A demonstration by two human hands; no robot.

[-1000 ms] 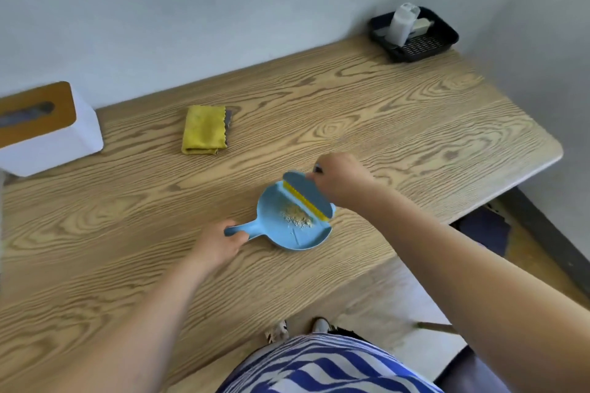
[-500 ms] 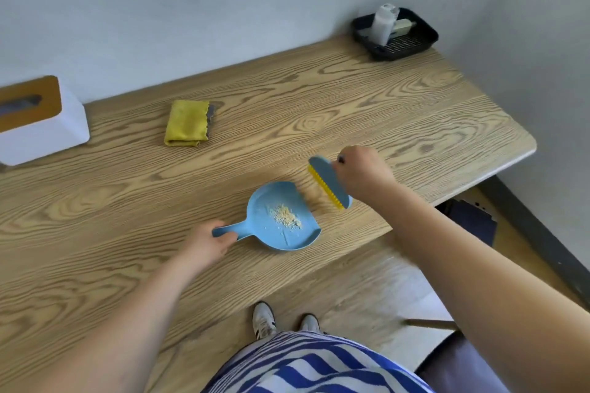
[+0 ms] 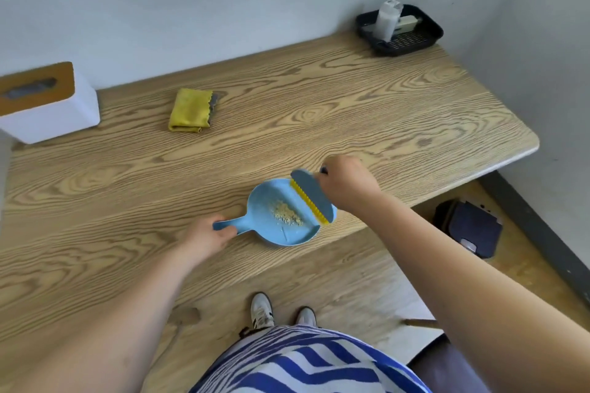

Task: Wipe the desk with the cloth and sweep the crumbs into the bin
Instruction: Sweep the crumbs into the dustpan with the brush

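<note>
Left hand (image 3: 207,238) grips my light, stiff dustpan (image 3: 281,217) by its handle; right hand (image 3: 346,183) grips the brush (image 3: 311,196) over loose crumbs (image 3: 287,214).

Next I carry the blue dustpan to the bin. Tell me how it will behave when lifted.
The dustpan looks like thin rigid plastic, so probably light and stiff. The left hand grips only its short handle, so the wide pan may dip forward. The crumbs lie loose near the open lip by the brush; tilting could spill them.
</note>
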